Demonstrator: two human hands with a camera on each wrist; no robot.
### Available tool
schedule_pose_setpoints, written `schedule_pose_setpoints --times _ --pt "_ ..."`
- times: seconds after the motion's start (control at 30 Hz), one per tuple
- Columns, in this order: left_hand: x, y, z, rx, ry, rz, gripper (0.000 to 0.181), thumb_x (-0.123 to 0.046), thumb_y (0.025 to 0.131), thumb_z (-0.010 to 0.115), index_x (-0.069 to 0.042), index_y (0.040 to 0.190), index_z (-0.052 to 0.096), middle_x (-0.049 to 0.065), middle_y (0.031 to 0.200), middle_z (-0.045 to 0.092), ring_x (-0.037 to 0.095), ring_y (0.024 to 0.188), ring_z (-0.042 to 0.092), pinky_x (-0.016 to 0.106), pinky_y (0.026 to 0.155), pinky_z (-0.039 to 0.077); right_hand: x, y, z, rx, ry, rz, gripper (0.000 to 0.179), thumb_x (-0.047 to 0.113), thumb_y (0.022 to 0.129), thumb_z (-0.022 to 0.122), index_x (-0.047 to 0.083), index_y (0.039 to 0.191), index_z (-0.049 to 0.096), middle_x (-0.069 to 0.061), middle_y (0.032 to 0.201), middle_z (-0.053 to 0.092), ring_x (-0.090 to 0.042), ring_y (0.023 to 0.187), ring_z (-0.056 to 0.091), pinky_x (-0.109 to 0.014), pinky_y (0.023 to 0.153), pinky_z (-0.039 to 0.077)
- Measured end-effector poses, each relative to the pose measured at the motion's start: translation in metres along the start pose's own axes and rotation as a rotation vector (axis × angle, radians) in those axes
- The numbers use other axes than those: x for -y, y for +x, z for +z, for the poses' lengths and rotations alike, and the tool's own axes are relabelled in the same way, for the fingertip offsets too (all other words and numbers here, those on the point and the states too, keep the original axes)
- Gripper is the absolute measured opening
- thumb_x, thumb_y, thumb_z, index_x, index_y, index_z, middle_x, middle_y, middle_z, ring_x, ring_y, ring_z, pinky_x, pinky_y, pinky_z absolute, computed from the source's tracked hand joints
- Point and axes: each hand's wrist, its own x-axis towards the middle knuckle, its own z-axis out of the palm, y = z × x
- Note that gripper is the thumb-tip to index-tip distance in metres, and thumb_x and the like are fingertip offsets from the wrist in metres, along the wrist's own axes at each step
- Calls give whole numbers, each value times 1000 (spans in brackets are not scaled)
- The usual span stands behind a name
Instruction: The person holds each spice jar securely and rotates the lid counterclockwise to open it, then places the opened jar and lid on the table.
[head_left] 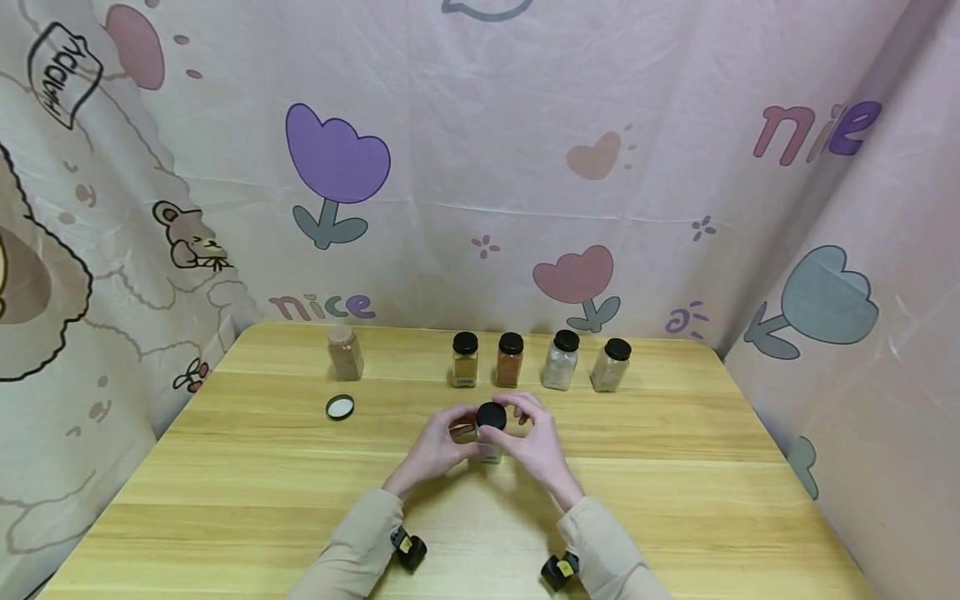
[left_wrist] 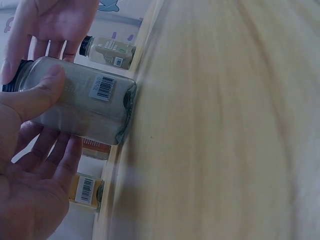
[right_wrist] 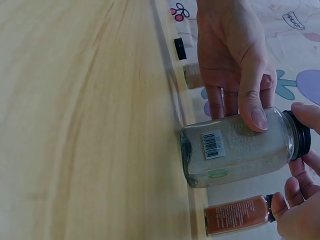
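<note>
A clear glass spice jar (head_left: 491, 456) with pale contents and a barcode label stands upright on the wooden table, between both hands. My left hand (head_left: 438, 446) grips its body, thumb in front on the glass and fingers on the side and behind. On top sits a black screw lid (head_left: 492, 415), which my right hand (head_left: 538, 442) holds by its edge between thumb and fingers. In the right wrist view the lid (right_wrist: 301, 135) is on the neck of the jar (right_wrist: 240, 150), and the left thumb presses on the glass.
Behind stand black-lidded jars in a row: yellow (head_left: 465, 371), orange (head_left: 508, 367), white (head_left: 561, 368) and pale (head_left: 610, 375). A brown-filled jar (head_left: 347, 360) without a black lid stands back left; a loose black lid (head_left: 340, 407) lies inside up before it. Printed curtains border the table (head_left: 247, 467).
</note>
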Motion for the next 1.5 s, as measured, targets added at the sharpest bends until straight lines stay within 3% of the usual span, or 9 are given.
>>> schedule_pose_setpoints --times 0.2,0.5,0.77,1.07,1.5 --pt "1 -1 0 -8 16 24 51 -1 80 81 7 126 60 27 123 66 41 116 65 34 103 56 0 0 -1 10 0 2 44 11 75 89 5 115 74 -11 111 71 -37 90 49 -28 79 41" --pt "-1 -1 1 -5 -43 -26 51 2 82 79 8 128 59 28 125 65 42 119 64 38 106 54 -9 -1 -3 25 8 -50 39 8 79 85 4 116 73 -15 115 71 -15 87 49 -27 77 42" --pt "2 -1 1 -5 -26 -38 49 -3 83 80 6 128 60 26 124 66 40 119 64 36 106 55 -6 -2 -3 34 1 -30 48 10 78 86 8 123 70 -13 114 69 -32 90 48 -31 77 43" --pt "1 -1 1 -8 -50 -32 51 -1 83 80 8 129 59 28 125 65 41 120 63 35 106 54 -5 0 -1 3 -4 7 46 14 74 90 10 116 72 -9 110 70 -32 93 50 -35 80 42" --pt "1 -1 1 -4 -43 -27 50 4 83 78 8 128 59 28 125 65 42 119 64 35 105 55 -4 -2 -4 27 -22 -30 41 11 78 86 6 116 72 -12 113 70 -33 90 49 -29 79 41"
